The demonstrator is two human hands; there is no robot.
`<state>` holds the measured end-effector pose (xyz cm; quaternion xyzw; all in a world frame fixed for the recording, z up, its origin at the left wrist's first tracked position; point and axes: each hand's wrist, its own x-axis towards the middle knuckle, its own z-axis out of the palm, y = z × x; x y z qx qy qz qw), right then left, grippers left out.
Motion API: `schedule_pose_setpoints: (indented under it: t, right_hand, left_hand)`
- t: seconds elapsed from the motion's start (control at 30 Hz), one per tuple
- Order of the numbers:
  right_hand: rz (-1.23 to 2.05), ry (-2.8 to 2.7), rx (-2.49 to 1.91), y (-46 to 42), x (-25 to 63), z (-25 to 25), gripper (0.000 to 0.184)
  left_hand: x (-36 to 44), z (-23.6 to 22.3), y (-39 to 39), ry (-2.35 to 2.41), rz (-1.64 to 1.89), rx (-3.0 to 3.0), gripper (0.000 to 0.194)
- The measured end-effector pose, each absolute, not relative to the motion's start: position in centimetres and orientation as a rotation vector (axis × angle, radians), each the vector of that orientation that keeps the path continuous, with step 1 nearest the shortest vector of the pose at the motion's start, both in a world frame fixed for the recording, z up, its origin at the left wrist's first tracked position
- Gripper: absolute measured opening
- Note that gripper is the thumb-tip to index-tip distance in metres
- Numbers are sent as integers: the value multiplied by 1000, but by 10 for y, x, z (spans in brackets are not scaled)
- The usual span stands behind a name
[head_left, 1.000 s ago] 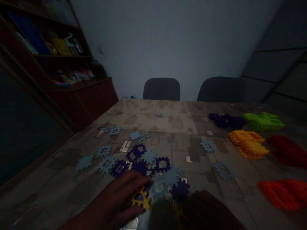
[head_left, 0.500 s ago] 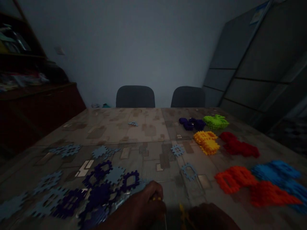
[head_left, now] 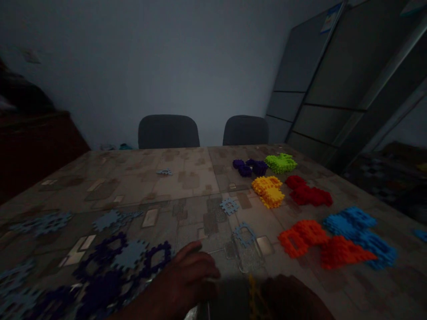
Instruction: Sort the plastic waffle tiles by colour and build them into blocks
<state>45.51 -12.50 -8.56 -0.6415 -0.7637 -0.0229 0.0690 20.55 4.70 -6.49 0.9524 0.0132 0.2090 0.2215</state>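
My left hand (head_left: 187, 278) rests at the near edge of the table (head_left: 187, 178), fingers curled inward; what they close on is too dark to make out. A thin yellow tile edge (head_left: 252, 291) shows between my two hands. My right hand (head_left: 290, 298) is a dark shape at the bottom, its fingers hidden. Just left of my left hand lie loose interlocking tiles, light blue (head_left: 129, 254) and dark purple (head_left: 100, 284). A light blue frame tile (head_left: 244, 233) lies just beyond my fingers.
Sorted piles sit on the right half: purple (head_left: 248, 167), green (head_left: 280, 163), yellow (head_left: 268, 190), red (head_left: 308, 192), orange (head_left: 300, 235), blue (head_left: 356, 226). Two dark chairs (head_left: 168, 131) stand at the far edge. Grey cabinets (head_left: 333, 89) line the right wall.
The view has swung right, bringing the orange and blue piles into sight and pushing the shelves out of view. My left hand went from flat on a yellow tile to curled.
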Motion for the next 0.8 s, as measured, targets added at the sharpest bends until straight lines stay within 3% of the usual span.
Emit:
schedule_pose_setpoints:
  t: [0.17, 0.33, 0.57, 0.8]
  right_hand:
    - [-171, -2311, -1969, -118, 447, -80, 15]
    - [121, -2100, -2116, -115, 441, -58, 13]
    - [331, -2030, -2085, -108, 444, -51, 2]
    - [359, -1971, -1989, -104, 456, -45, 23]
  left_hand:
    - [198, -62, 44, 198, 785, 2695, 32]
    - [209, -66, 37, 247, 651, 2561, 21]
    - [180, -43, 51, 221, 742, 2603, 34]
    - [132, -41, 52, 474, 733, 2663, 31]
